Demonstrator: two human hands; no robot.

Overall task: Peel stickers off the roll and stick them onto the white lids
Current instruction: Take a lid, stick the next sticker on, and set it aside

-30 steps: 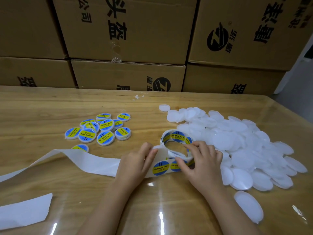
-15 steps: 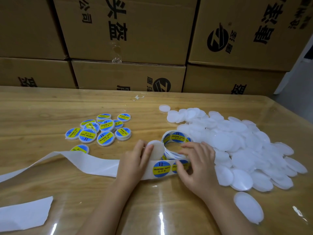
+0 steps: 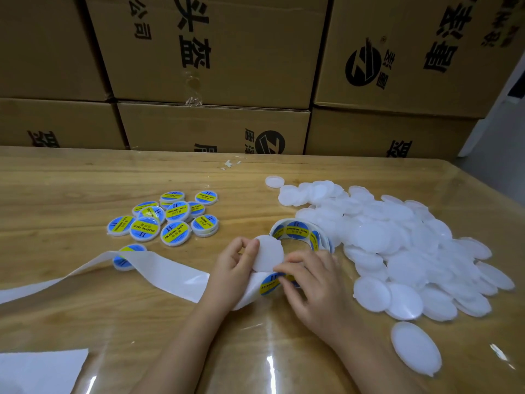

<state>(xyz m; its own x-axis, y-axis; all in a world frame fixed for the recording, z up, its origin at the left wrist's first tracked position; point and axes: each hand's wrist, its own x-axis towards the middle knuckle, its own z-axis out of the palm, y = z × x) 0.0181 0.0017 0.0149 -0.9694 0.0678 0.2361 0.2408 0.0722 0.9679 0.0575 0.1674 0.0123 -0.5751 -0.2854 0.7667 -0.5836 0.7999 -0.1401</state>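
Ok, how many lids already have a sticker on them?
11 stickered lids: ten clustered on the table at left, one nearer, half under the backing strip. Some overlap, so more may be hidden.

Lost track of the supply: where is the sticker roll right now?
In the head view, the sticker roll stands on edge near centre frame, just beyond the right hand and beside the left edge of the blank lid pile.
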